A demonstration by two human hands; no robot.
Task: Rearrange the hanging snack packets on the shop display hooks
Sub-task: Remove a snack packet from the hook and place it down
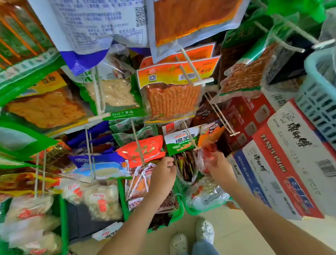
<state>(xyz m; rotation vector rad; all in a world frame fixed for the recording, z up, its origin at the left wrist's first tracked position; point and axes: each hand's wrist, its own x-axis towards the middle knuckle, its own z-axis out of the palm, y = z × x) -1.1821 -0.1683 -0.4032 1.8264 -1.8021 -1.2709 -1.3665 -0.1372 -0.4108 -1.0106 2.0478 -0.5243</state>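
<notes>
Snack packets hang in rows on white display hooks across the rack. My right hand (216, 164) grips a red clear packet (206, 157) just below the tip of a low hook (192, 140) that carries a green and white packet (182, 141). My left hand (163, 174) is beside it, fingers curled at the lower edge of a red-orange packet (142, 150) hanging on the neighbouring hook (137, 141); whether it holds that packet is unclear. A dark striped packet (185, 167) hangs between my two hands.
Green baskets (62, 217) of packets sit low on the left and under my hands. Stacked noodle cartons (287, 162) stand on the right, with a pale blue plastic basket (326, 100) above them. Large packets hang overhead. My feet stand on a beige floor (236, 234).
</notes>
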